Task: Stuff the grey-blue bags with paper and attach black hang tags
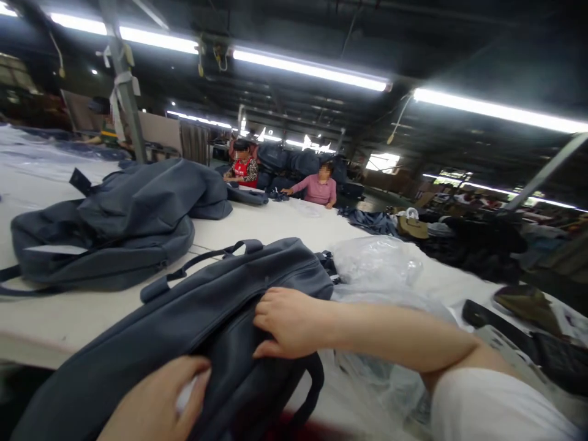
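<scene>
A dark blue-grey bag [184, 312] lies in front of me on the edge of the white table, with a carry handle on its far side. Along its upper face runs a long zip opening, partly parted. My right hand [289, 321] has its fingers curled over the lip of this opening, gripping the fabric. Closer to me, my left hand [160, 398] is closed at the near part of the opening. A small white thing [186, 395] shows between its thumb and fingers; its kind is unclear.
More dark bags [138, 214] are heaped at the left on the white table [220, 229]. Clear plastic bags [376, 263] lie to the right. Two co-workers [320, 187] sit at the far side, another at far left. A metal post [126, 86] stands at the left.
</scene>
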Demonstrator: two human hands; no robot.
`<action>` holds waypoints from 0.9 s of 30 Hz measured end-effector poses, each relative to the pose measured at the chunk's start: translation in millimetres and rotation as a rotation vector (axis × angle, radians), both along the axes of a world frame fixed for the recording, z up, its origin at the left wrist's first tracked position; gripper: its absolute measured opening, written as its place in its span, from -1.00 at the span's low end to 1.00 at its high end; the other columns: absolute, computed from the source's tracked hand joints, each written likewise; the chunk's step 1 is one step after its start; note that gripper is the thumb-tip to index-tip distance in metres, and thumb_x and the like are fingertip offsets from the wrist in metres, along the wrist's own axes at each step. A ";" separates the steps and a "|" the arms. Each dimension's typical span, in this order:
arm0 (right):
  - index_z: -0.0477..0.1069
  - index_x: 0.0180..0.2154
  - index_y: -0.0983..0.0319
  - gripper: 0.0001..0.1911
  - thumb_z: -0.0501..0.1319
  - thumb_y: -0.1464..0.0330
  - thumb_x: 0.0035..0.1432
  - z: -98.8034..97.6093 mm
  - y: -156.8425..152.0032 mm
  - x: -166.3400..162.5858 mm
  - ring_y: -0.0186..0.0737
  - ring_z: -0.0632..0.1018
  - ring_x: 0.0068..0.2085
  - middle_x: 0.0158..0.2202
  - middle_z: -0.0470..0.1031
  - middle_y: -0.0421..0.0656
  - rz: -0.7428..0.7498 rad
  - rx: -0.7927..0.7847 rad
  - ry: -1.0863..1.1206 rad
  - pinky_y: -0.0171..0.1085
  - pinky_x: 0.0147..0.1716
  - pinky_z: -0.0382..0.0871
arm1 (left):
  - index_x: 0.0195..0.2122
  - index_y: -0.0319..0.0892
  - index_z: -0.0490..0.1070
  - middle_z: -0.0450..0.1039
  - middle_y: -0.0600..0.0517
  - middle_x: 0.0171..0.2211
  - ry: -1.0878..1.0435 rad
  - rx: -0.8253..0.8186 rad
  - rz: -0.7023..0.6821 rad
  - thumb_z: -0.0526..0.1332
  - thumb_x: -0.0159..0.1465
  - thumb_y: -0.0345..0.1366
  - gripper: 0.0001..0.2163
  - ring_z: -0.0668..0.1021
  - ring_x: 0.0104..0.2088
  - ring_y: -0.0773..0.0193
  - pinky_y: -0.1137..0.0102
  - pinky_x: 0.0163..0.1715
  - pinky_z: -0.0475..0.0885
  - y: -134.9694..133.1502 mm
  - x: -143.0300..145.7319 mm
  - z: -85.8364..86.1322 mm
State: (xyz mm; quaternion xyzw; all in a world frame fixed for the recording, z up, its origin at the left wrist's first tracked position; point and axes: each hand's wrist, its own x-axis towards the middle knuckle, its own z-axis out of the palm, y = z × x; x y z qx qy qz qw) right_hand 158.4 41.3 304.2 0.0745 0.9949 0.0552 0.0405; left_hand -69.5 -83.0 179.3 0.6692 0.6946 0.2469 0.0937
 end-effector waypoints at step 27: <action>0.46 -0.12 0.25 -0.72 0.20 0.22 0.22 -25.6 16.8 34.5 -0.14 0.39 -0.06 -0.17 0.44 -0.06 -0.095 -0.084 0.162 -0.09 0.14 0.16 | -0.07 -0.01 0.49 0.51 0.05 0.02 -0.087 -0.073 -0.222 0.12 0.26 -0.18 -0.74 0.48 0.06 0.13 0.34 0.15 0.25 90.6 9.9 85.8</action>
